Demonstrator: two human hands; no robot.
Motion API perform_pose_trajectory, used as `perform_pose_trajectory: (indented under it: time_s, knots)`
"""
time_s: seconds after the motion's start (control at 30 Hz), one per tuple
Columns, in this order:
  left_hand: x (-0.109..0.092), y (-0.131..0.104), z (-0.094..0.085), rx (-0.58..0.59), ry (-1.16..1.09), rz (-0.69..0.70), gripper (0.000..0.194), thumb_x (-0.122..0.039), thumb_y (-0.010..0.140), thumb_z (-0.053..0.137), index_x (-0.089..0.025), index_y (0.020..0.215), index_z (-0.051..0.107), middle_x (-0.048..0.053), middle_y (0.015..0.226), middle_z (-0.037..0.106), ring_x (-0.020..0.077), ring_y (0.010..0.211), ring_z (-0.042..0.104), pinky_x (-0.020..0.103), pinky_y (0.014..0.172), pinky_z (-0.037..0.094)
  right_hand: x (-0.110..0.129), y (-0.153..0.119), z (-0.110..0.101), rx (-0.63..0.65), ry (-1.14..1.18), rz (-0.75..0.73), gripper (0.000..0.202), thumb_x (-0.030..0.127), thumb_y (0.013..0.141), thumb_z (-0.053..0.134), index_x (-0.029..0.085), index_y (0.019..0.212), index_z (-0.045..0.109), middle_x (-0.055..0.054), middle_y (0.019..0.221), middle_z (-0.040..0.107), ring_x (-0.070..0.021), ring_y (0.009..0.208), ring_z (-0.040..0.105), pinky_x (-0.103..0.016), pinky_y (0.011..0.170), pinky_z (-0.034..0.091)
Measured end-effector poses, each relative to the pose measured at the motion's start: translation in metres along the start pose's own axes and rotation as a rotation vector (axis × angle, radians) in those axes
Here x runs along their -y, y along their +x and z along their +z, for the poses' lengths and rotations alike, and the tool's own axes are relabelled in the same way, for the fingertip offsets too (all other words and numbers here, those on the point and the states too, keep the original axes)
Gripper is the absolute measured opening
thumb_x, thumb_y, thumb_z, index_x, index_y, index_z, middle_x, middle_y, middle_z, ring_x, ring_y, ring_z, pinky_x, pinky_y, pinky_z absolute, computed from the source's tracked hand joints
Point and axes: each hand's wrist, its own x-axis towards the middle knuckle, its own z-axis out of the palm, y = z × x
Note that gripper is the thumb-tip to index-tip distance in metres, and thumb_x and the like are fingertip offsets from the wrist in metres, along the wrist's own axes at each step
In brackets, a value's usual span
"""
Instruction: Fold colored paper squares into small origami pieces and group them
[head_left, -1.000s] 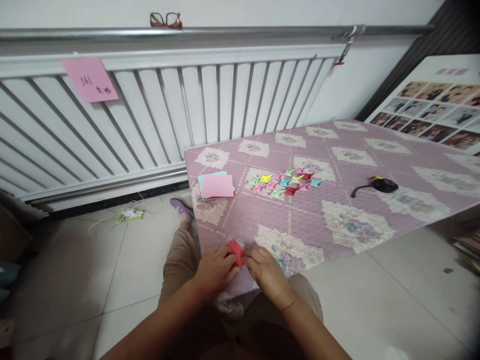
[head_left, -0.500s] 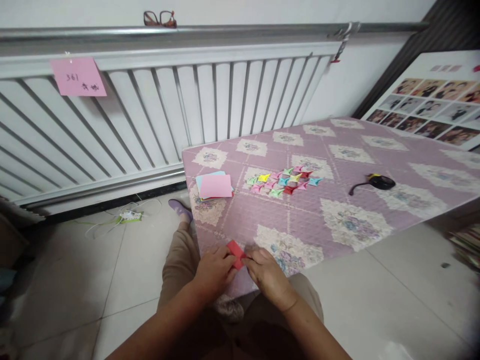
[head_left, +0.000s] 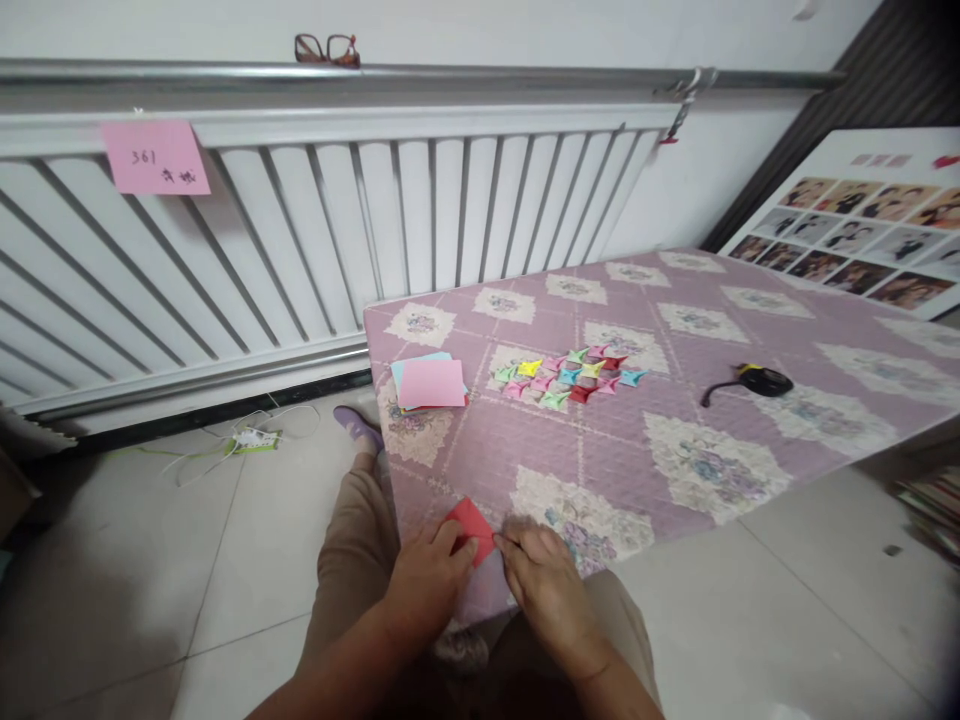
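Both your hands grip one red paper [head_left: 474,527] near the bench's [head_left: 517,450] close edge: your left hand [head_left: 431,575] pins it flat, your right hand [head_left: 547,580] pinches its right corner.

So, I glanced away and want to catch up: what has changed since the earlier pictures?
The small red folded paper now shows as a wider diamond, more of it uncovered. The left hand and right hand are both still on it; neither let go. The pink-topped stack of coloured paper sheets and the small multicoloured folded paper pieces stayed put.
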Motion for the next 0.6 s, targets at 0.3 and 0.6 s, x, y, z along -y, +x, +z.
perform_pose_trajectory:
  time_s: [0.3, 0.6]
  knots:
    - [-0.001, -0.001, 0.007, -0.094, -0.049, -0.051, 0.016, -0.023, 0.089, 0.055, -0.025, 0.104, 0.062, 0.003, 0.102, 0.06, 0.0229, 0.094, 0.055, 0.039, 0.082, 0.05, 0.027, -0.004, 0.013, -0.043, 0.023, -0.049, 0.029, 0.021, 0.09, 0.047, 0.019, 0.117, 0.057, -0.009, 0.11, 0.065, -0.0236, 0.103, 0.058, -0.045, 0.093, 0.045]
    - [0.005, -0.008, 0.007, -0.224, -0.191, -0.019, 0.015, -0.014, 0.086, 0.051, -0.02, 0.095, 0.061, 0.006, 0.105, 0.057, 0.0208, 0.095, 0.055, 0.038, 0.086, 0.05, 0.034, -0.012, 0.024, -0.011, 0.009, 0.005, 0.031, 0.021, 0.085, 0.056, 0.023, 0.116, 0.059, -0.006, 0.114, 0.065, -0.0249, 0.105, 0.058, -0.045, 0.093, 0.044]
